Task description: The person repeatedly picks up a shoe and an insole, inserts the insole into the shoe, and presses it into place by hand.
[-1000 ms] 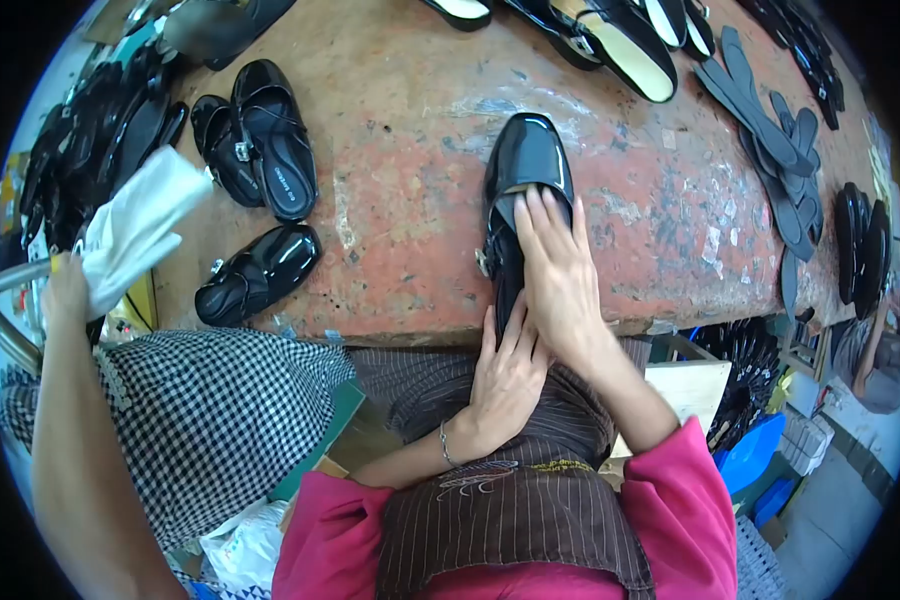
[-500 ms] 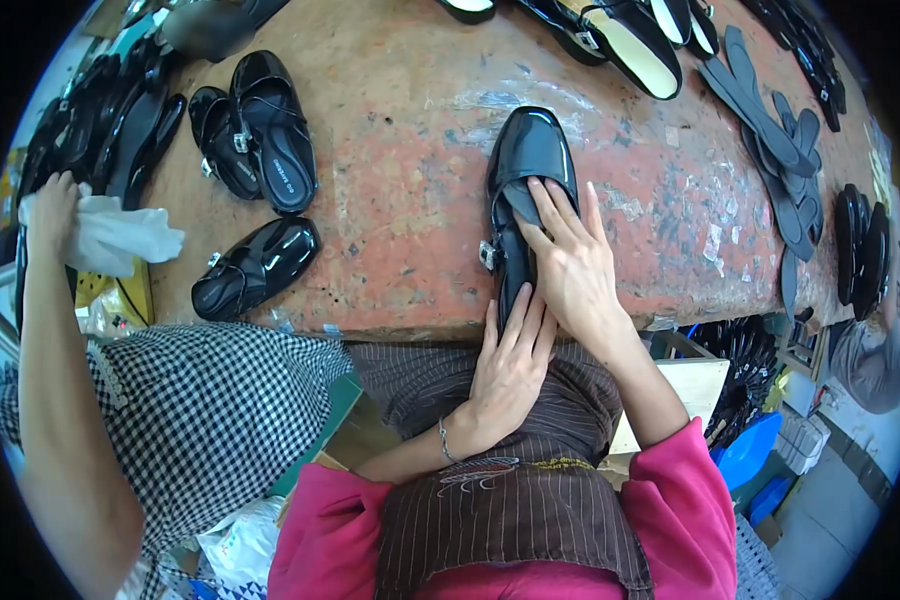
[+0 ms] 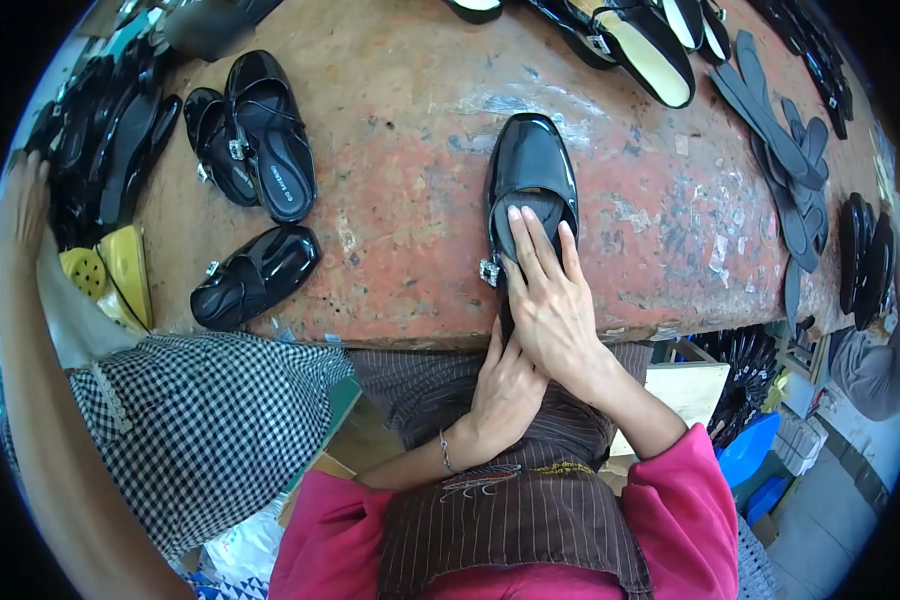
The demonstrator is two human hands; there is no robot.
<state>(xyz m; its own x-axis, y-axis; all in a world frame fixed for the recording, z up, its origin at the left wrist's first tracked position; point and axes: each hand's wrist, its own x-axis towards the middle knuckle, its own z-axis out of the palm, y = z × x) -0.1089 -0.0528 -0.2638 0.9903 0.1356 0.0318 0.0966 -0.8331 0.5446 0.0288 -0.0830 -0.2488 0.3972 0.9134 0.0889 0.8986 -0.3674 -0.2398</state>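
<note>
A glossy black slingback shoe (image 3: 533,155) lies toe-away near the table's front edge, a jewelled buckle (image 3: 489,271) at its left side. My right hand (image 3: 555,310) reaches into it, fingers stretched flat on the dark insole (image 3: 545,206). At the heel end, my left hand (image 3: 505,395) has its thumb and fingers around the back of the shoe. Its fingertips are partly covered by my right hand. Left of these, a similar single shoe (image 3: 257,277) rests on its own, with a pair of black shoes (image 3: 270,135) behind it.
Dark loose insoles (image 3: 785,150) are piled on the right of the worn table (image 3: 390,200). More shoes (image 3: 650,55) stand at the back. A co-worker's arm (image 3: 40,350) and checked apron (image 3: 210,420) are close on the left, beside stacked black shoes (image 3: 120,140).
My right hand has drawn back from under the shoe's upper toward the heel, and the insole now lies flatter. On the left, the co-worker's hand and white cloth have shifted.
</note>
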